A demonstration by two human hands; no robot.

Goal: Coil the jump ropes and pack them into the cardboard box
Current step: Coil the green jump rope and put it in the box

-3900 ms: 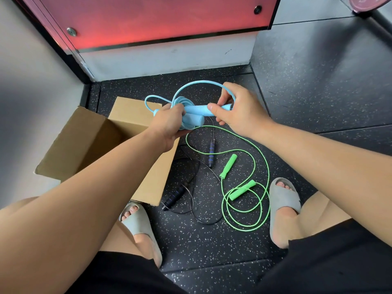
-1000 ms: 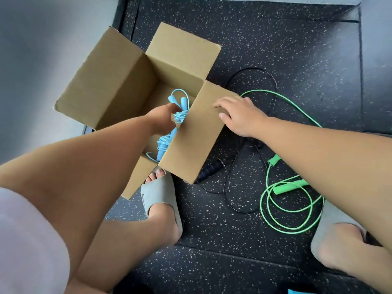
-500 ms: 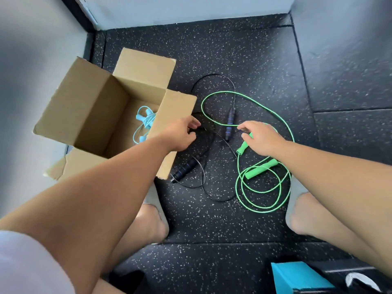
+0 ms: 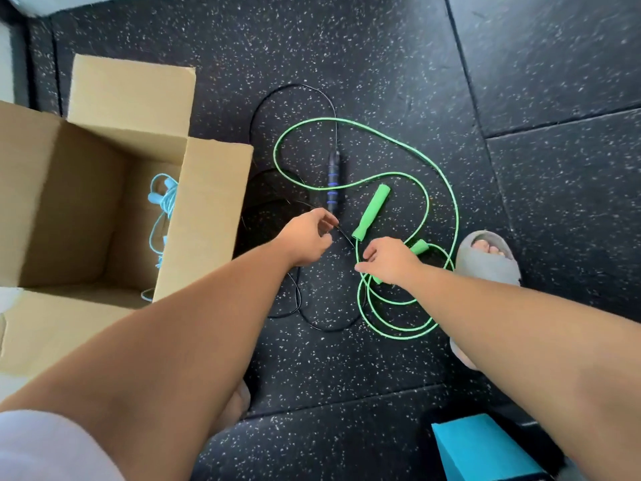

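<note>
The open cardboard box (image 4: 211, 216) stands on the floor at the left, with the coiled light-blue jump rope (image 4: 163, 203) lying inside it. To its right, a black jump rope (image 4: 333, 182) and a bright green jump rope (image 4: 373, 211) lie loose and overlapping. My left hand (image 4: 305, 239) is pinched on the black rope's thin cord, just below its blue-ringed handle. My right hand (image 4: 390, 262) hovers over the green coil and covers part of the second green handle. Its fingers are slightly apart and hold nothing that I can see.
The floor is black speckled rubber matting. My right foot in a grey sandal (image 4: 489, 258) rests beside the green loops. A turquoise block (image 4: 482, 449) sits at the bottom right. A grey wall (image 4: 7, 57) runs behind the box on the left.
The blue rope went into the box and my left hand left it. Both hands moved to the ropes on the floor, and my left hand took hold of the black cord.
</note>
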